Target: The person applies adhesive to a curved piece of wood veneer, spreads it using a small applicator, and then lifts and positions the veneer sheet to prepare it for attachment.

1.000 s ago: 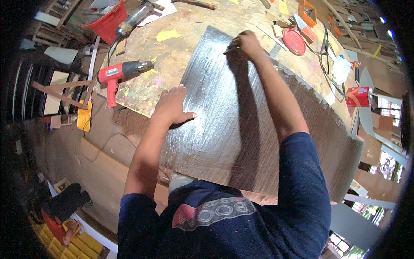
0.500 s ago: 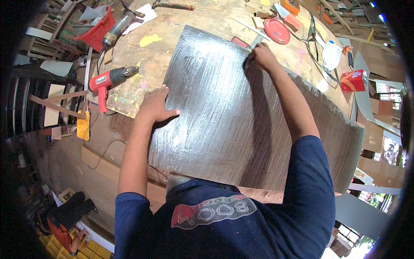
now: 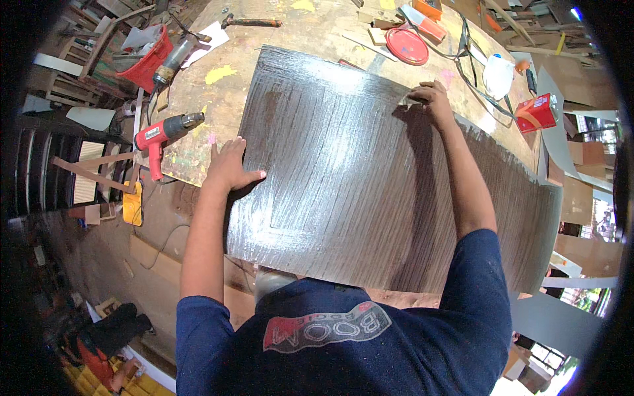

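A large dark brown wood-grain sheet (image 3: 310,171), streaked with a wet-looking shine, spans the table in front of me and reaches past its near edge. My left hand (image 3: 230,166) lies on the sheet's left edge, fingers spread and thumb stretched out over the surface. At the far edge, right of the middle, my right hand (image 3: 430,102) is bent closed over the sheet. A small pale flat piece (image 3: 405,101) shows at its fingertips; its kind cannot be made out. The right arm casts a long shadow across the grain.
Left of the sheet lies a red heat gun (image 3: 165,138). Beyond are a hammer (image 3: 252,22), a red round lid (image 3: 406,46) and a red bucket (image 3: 146,63). A red can (image 3: 536,113) and white bottle (image 3: 497,78) stand right. Another person (image 3: 99,353) is at lower left.
My right hand has moved rightward along the sheet's far edge. My left hand stays at the left edge. The view has shifted a little, and the shine lies differently on the sheet.
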`<action>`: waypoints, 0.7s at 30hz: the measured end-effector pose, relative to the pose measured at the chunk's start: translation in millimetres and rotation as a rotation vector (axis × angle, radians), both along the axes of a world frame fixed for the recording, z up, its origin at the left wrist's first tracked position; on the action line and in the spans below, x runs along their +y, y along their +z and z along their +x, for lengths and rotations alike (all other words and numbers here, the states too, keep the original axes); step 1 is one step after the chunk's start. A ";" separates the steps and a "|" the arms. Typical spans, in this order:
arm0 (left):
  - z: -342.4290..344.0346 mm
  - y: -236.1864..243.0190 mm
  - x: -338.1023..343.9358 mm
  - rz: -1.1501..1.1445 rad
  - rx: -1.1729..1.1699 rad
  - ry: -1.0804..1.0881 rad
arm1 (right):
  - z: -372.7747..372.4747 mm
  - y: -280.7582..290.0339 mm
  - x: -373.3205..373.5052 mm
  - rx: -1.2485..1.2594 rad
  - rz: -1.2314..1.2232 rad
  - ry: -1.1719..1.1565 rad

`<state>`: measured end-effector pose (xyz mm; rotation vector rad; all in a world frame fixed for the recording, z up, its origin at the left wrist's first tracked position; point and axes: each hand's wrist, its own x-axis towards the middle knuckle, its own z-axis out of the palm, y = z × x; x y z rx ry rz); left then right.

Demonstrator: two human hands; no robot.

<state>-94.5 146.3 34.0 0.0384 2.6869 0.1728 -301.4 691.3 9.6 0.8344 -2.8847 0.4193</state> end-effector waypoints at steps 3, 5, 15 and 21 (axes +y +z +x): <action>3.0 -0.2 3.3 -0.006 0.003 0.003 | 32.9 6.7 -31.4 0.031 -0.357 -0.043; 6.3 -2.0 3.3 -0.010 0.003 0.006 | 51.4 5.4 -50.7 -0.052 -0.532 0.017; 0.6 -0.8 9.8 -0.054 -0.035 0.028 | 47.2 -46.8 67.3 0.041 -0.185 -0.350; 2.0 0.1 8.5 -0.056 -0.035 0.031 | 18.1 -22.6 53.9 0.237 0.040 -0.421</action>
